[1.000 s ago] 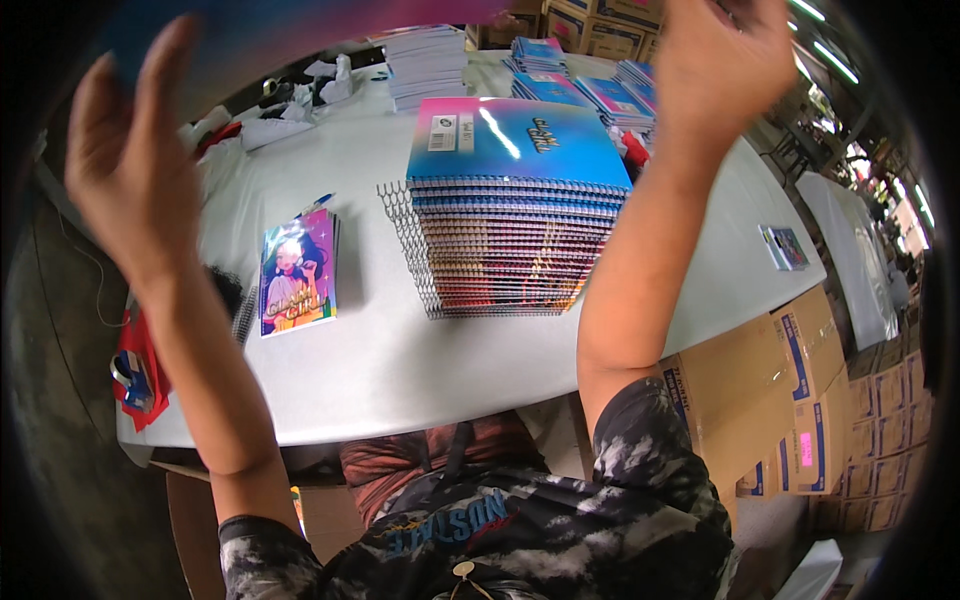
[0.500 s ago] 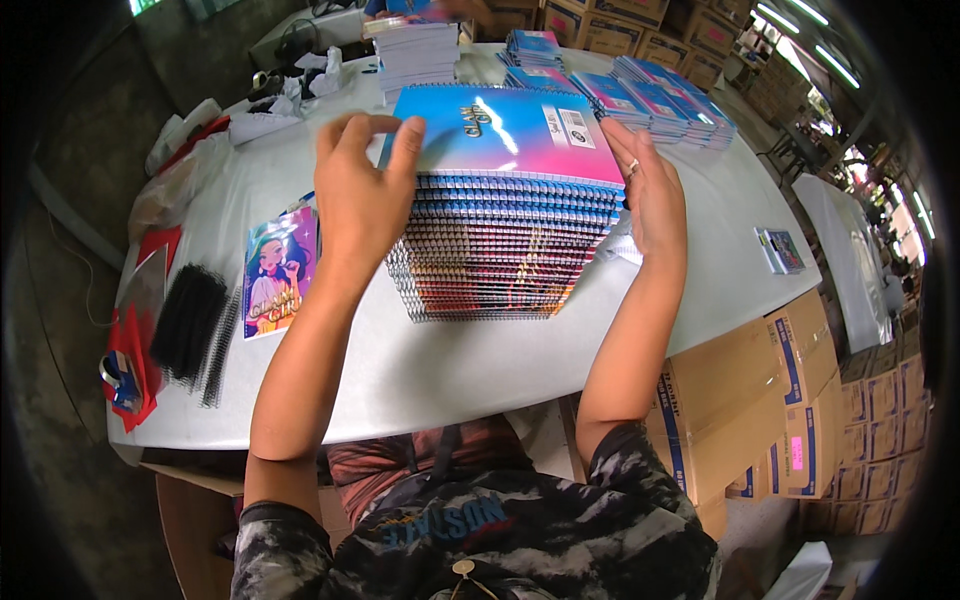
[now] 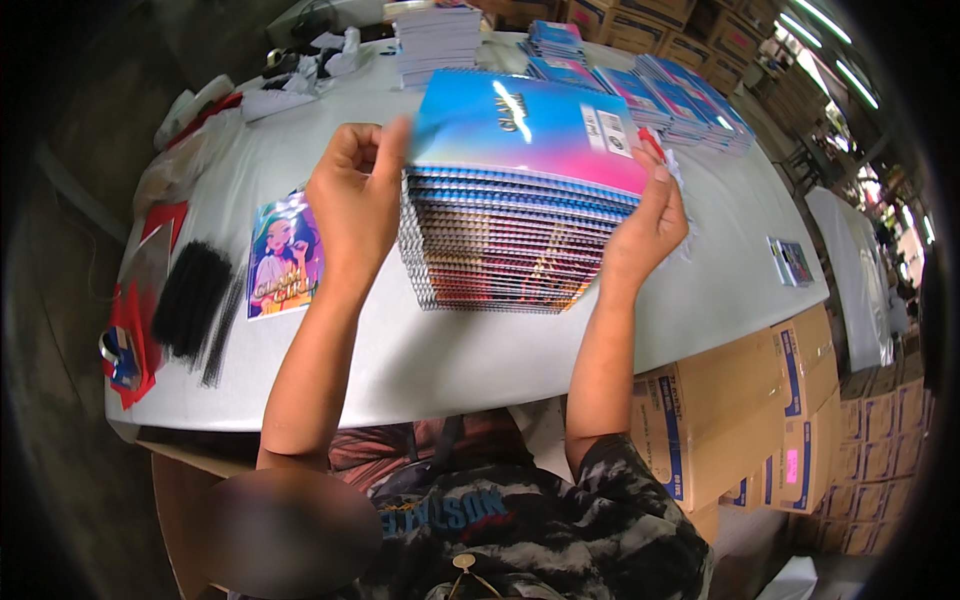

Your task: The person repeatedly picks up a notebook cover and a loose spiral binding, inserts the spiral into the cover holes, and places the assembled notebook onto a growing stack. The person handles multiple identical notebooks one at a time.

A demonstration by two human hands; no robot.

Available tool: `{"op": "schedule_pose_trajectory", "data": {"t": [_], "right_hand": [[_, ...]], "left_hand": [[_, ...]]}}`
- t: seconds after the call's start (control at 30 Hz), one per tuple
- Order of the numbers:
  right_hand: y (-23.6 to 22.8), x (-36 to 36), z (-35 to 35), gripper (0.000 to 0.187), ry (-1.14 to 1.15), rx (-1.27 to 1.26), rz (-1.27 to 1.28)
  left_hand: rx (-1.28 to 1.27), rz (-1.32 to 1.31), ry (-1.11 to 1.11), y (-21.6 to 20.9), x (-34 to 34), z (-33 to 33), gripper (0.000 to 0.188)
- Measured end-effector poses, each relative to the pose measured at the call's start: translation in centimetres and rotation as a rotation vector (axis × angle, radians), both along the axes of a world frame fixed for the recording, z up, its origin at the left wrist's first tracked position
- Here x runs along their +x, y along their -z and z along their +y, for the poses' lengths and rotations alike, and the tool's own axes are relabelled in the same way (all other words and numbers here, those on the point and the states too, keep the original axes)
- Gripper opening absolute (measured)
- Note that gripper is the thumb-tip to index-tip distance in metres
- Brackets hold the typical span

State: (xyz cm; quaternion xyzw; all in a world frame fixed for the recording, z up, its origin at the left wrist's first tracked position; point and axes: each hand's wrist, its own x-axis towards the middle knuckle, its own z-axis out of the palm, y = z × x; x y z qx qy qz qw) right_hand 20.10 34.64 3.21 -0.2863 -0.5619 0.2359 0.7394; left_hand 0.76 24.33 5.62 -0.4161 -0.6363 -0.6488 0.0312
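A tall stack of spiral-bound notebooks (image 3: 510,240) stands on the table in front of me, the coils of most facing my side. On top lies a notebook (image 3: 560,130) with a glossy blue-to-pink cover and a white label. My left hand (image 3: 352,195) is at its left edge, fingers loosely bent and apart from the thumb, whose tip is blurred. At the right near corner, my right hand (image 3: 652,222) pinches the top notebook between thumb and fingers. Something red shows beside those fingertips. Left of the stack, a notebook with a cartoon-girl cover (image 3: 283,262) lies partly behind my left forearm.
Black binding coils (image 3: 190,300) and red sheets (image 3: 135,345) lie at the table's left. More notebook stacks (image 3: 690,105) and a pale stack (image 3: 438,50) stand at the back. A small pack (image 3: 790,262) sits far right. Cardboard boxes (image 3: 730,420) stand beside the table.
My right hand has gone from extended fingers along the right edge to a pinch at the near corner. The left hand's fingers have curled in more. The view has shifted slightly.
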Motion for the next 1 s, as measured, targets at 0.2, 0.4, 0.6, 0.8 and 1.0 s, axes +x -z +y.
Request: {"op": "schedule_pose_trajectory", "data": {"t": [0.2,0.4,0.6,0.8,1.0], "right_hand": [[2.2,1.6,-3.6,0.034,0.201,0.229,0.091],[10.1,-3.9,-11.6,0.027,-0.447,-0.015,-0.132],[14.8,-7.9,-14.0,0.078,-2.126,-1.611,0.506],[12.3,-8.9,-14.3,0.037,-1.593,-1.005,0.049],[14.4,-10.4,-13.5,0.016,-1.302,-0.473,-0.47]], "left_hand": [[-0.596,0.439,-0.03,7.8,-12.5,-9.0,0.046],[-0.778,0.709,-0.243,16.4,-12.0,-17.5,0.046],[-0.605,0.294,0.367,7.5,-7.1,-25.5,0.03],[0.043,-0.304,0.361,8.1,-6.8,-27.4,0.069],[-0.167,-0.417,0.078,18.3,-7.5,-20.9,0.029]]}}
